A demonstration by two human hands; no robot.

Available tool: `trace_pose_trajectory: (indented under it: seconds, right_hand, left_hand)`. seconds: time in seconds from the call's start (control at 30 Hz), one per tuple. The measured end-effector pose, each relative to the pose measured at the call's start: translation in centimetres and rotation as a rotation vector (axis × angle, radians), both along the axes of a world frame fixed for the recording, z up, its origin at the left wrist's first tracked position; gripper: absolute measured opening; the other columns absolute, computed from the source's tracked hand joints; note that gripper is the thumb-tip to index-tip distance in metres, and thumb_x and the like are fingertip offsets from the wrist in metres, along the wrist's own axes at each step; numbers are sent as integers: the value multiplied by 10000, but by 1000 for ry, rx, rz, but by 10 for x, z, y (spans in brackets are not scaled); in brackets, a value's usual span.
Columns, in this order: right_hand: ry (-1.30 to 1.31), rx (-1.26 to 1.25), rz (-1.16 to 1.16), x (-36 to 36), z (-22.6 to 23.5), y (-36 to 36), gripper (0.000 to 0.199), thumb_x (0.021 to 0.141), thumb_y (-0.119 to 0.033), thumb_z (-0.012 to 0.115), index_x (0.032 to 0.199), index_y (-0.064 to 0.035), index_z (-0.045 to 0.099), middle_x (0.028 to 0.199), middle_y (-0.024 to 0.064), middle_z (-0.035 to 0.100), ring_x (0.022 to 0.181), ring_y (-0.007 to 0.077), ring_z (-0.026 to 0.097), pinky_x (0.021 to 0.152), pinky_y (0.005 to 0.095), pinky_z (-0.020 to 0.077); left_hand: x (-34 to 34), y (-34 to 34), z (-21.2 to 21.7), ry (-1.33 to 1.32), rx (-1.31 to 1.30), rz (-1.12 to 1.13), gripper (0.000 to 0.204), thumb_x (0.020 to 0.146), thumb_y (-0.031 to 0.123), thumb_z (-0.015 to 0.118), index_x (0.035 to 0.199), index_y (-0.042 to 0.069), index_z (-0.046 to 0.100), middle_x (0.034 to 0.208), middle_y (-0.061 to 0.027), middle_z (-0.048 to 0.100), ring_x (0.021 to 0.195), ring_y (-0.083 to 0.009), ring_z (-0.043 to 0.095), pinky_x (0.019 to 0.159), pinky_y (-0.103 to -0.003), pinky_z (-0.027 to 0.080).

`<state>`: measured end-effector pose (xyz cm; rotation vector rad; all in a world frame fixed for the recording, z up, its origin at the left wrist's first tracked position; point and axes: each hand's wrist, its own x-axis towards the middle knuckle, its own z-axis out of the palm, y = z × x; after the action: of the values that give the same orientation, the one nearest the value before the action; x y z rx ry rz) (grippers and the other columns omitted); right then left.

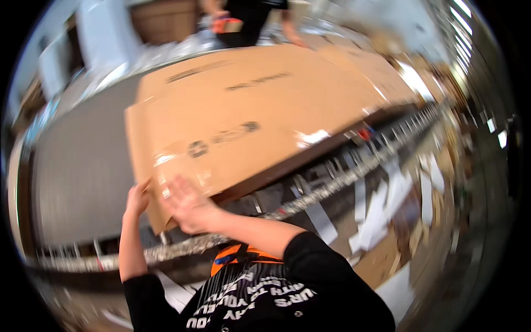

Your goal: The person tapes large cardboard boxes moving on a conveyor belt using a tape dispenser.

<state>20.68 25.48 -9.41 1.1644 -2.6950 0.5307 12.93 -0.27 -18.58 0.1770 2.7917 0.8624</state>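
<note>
A large brown cardboard box (221, 116) lies flat and long across the belt, with shiny clear tape on its near side and left end. At its near left corner, my left hand (137, 199) has its fingers bent around the edge of the end flap. Just to the right, my right hand (191, 206) lies with outstretched fingers against the taped cardboard. Both hands are somewhat blurred by motion.
A dark conveyor belt (83, 166) runs under the box, edged by a metal rail (326, 191). Across it stands a person in black (243, 22), one hand at the box's far edge and an orange object in the other. White and brown scraps (381, 216) litter the floor at right.
</note>
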Motion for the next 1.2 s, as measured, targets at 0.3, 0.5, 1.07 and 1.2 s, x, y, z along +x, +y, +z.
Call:
trace_pose_trajectory:
  seconds: [0.3, 0.5, 1.07, 1.2]
  right_hand:
    - [517, -349, -104, -25, 51, 71, 345, 850, -182, 554, 1167, -59, 614, 1295, 172, 554, 1200, 381, 504, 1034, 558, 400]
    - [773, -457, -702, -37, 76, 319, 802, 618, -261, 827, 1317, -67, 486, 1313, 173, 493, 1209, 396, 458, 1018, 581, 336]
    - [408, -556, -922, -68, -14, 719, 125, 835, -54, 575, 900, -31, 679, 794, 195, 668, 758, 358, 669, 641, 424, 545]
    - [538, -582, -898, -75, -1, 710, 109, 812, -26, 590, 878, -22, 675, 756, 185, 662, 715, 357, 664, 619, 419, 542]
  left_hand:
    - [24, 75, 171, 285, 570, -262, 839, 808, 341, 769, 1476, 23, 372, 1537, -176, 351, 1397, -326, 370, 1109, -411, 346]
    - [46, 138, 196, 420, -170, -135, 978, 636, 222, 839, 1485, 95, 372, 1536, -163, 351, 1391, -387, 364, 1096, -446, 384]
    - [38, 583, 95, 561, 27, -925, 675, 728, 204, 814, 1307, -2, 534, 1337, -209, 558, 1224, -393, 551, 1028, -455, 465]
    - [-21, 695, 84, 470, -13, -928, 805, 770, 320, 784, 1408, -9, 418, 1453, -231, 428, 1393, -425, 327, 1156, -492, 278]
